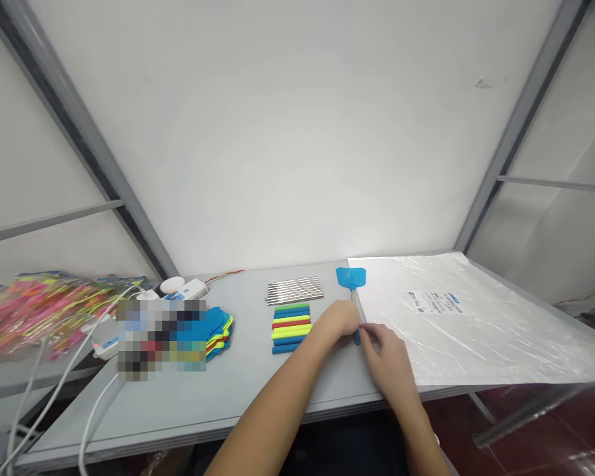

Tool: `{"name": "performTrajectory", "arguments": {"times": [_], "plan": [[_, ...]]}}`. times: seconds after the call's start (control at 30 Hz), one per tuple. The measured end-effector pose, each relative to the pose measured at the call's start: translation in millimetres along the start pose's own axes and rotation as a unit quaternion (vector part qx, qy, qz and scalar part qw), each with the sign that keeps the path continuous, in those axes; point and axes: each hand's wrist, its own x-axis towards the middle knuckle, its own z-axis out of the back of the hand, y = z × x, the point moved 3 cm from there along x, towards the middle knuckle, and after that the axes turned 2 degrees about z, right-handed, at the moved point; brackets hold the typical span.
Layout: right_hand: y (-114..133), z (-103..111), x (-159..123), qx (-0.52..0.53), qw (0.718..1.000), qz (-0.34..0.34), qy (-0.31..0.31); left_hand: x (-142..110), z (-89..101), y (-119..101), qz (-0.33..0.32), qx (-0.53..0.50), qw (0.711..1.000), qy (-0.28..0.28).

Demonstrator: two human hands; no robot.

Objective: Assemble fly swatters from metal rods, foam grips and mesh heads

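A fly swatter with a blue head (351, 277) lies toward the back of the table, its thin metal shaft running down toward me. My left hand (344, 317) is closed around that shaft and covers part of it. Below, the end of a blue handle (357, 338) shows between my hands. My right hand (387, 357) has its thumb and fingertips pinched together at the handle's side. Left of my hands lie several colored handle tubes (291, 328) in green, blue, yellow and red. Behind these is a row of shiny metal rods (294, 289).
At left sits a stack of blue, yellow and red swatter heads (218, 330), partly pixelated. Power strips (191, 289) and white cables (62, 380) are beside it, with bagged colorful items (54, 314) further left. A white plastic package (476, 337) covers the table's right side.
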Motion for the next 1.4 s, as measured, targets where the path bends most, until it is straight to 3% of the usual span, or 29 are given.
{"name": "performTrajectory", "arguments": {"times": [0.1,0.3,0.47,0.67,0.77,0.8,0.87,0.93,1.0,1.03,1.2,1.4], "plan": [[-2,-5,-1,-0.044,0.999,0.008,0.014,-36,7.9,11,-0.022,0.012,0.999,-0.031],[-4,-14,-2,-0.195,0.979,0.048,0.032,-129,27.8,50,-0.085,0.056,0.983,-0.152],[-9,-21,-1,-0.211,0.974,0.074,0.047,-167,29.8,92,-0.088,0.088,0.963,-0.238],[-10,-16,1,-0.280,0.954,0.097,0.053,-176,14.3,109,-0.099,0.102,0.945,-0.296],[24,-7,18,-0.310,0.940,0.143,0.011,-176,7.9,106,-0.117,0.113,0.939,-0.303],[40,-9,28,-0.290,0.939,0.182,0.025,-176,6.6,106,-0.114,0.117,0.939,-0.303],[72,-20,51,-0.232,0.937,0.246,0.090,-176,4.9,108,-0.098,0.130,0.942,-0.295],[94,-39,78,-0.221,0.923,0.264,0.171,-176,3.8,110,-0.081,0.141,0.946,-0.282],[104,-63,101,-0.267,0.879,0.289,0.270,-177,3.1,113,-0.064,0.149,0.949,-0.270],[106,-73,110,-0.275,0.868,0.296,0.288,-177,2.8,113,-0.058,0.151,0.951,-0.265],[102,-110,131,-0.288,0.832,0.353,0.317,-179,2.1,114,-0.062,0.158,0.953,-0.251],[87,-131,134,-0.301,0.802,0.398,0.328,-178,2.0,115,-0.075,0.151,0.958,-0.233]]}}
